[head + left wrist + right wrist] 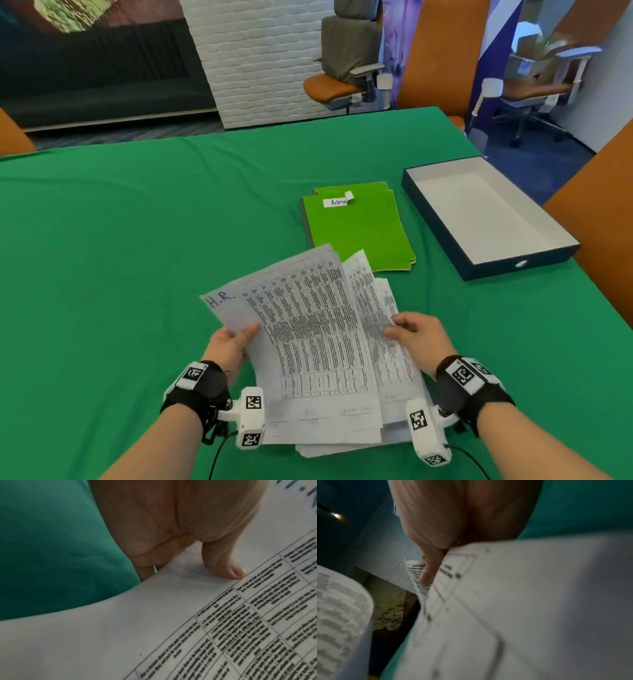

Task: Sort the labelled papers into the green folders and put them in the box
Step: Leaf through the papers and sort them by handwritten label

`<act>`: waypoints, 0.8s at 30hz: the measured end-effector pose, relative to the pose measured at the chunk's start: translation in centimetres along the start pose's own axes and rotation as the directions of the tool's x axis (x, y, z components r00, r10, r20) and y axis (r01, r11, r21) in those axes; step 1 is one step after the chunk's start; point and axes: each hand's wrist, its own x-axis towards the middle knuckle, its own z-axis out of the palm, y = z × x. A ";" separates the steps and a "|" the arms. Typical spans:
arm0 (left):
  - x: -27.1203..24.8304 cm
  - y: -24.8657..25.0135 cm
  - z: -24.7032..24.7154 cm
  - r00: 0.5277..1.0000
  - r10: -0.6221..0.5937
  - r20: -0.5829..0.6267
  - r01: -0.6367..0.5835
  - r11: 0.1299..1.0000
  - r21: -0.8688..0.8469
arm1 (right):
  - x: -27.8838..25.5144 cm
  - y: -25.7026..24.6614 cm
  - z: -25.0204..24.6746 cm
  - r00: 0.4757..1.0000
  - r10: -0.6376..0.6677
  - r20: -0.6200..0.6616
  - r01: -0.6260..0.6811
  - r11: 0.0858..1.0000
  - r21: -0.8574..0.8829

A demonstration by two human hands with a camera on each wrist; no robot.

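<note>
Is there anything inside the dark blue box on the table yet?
No, in the head view the box on the green table shows only its bare white floor, while the green folders lie beside it.

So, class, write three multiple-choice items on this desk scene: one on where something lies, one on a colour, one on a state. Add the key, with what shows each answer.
1. Where does the open box lie relative to the green folders?
A. To their right
B. On top of them
C. To their left

2. What colour is the cloth on the table?
A. Red
B. Green
C. White

3. What is the state of the sheet marked "H.R."?
A. Lying flat in the box
B. Tucked inside a folder
C. Lifted, pinched by the left hand

Key:
1 A, the box sits on the cloth to the folders' right.
2 B, the cloth is green all round the papers.
3 C, the left thumb presses its margin; the right hand holds the other papers.
</note>
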 end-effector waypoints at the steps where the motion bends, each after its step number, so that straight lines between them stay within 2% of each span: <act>1: -0.1 0.0 0.5 1.000 -0.002 0.009 0.002 1.000 0.001 | -0.1 -0.3 0.1 1.000 0.000 0.007 0.000 1.000 0.023; 7: -0.6 -0.2 2.3 0.999 0.022 0.031 -0.022 1.000 0.021 | -0.8 -1.5 -0.2 0.999 -0.050 0.014 0.047 0.985 0.163; 10: -0.5 0.0 2.5 0.997 0.052 0.049 -0.053 0.998 0.024 | -0.8 -1.7 -0.2 0.996 -0.063 0.058 0.052 0.985 0.163; 13: -0.3 0.5 2.0 0.990 0.135 -0.041 -0.130 0.987 0.099 | -0.5 -1.2 0.1 0.994 -0.046 0.103 0.033 0.992 0.125; 14: -0.3 0.8 1.7 0.985 0.155 -0.078 -0.146 0.984 0.103 | -0.2 -0.6 0.2 0.993 -0.026 0.119 0.021 0.999 0.045; 15: -0.2 0.9 1.2 0.979 0.173 -0.107 -0.162 0.981 0.105 | 0.2 0.2 0.4 0.993 0.007 0.115 0.007 0.992 -0.128; 16: -0.2 1.2 0.6 0.973 0.182 -0.141 -0.168 0.980 0.104 | 0.4 1.2 0.5 0.993 0.065 0.093 -0.029 0.938 -0.346; 17: -0.2 1.5 0.0 0.969 0.177 -0.175 -0.161 0.982 0.100 | 0.4 2.0 0.8 0.990 0.132 0.045 -0.088 0.844 -0.530; 18: -0.2 1.7 -0.7 0.965 0.164 -0.202 -0.149 0.985 0.089 | 0.4 2.6 1.0 0.986 0.169 -0.007 -0.133 0.750 -0.648; 19: -0.2 1.9 -1.4 0.964 0.154 -0.216 -0.139 0.987 0.079 | 0.3 3.0 1.2 0.982 0.184 -0.040 -0.159 0.694 -0.702; 20: -0.3 2.1 -1.9 0.963 0.152 -0.221 -0.138 0.987 0.076 | 0.2 3.2 1.3 0.981 0.185 -0.055 -0.170 0.689 -0.704; 24: -0.4 2.6 -3.1 0.958 0.170 -0.231 -0.152 0.984 0.092 | 0.6 3.6 0.7 0.983 0.124 -0.139 -0.181 0.808 -0.561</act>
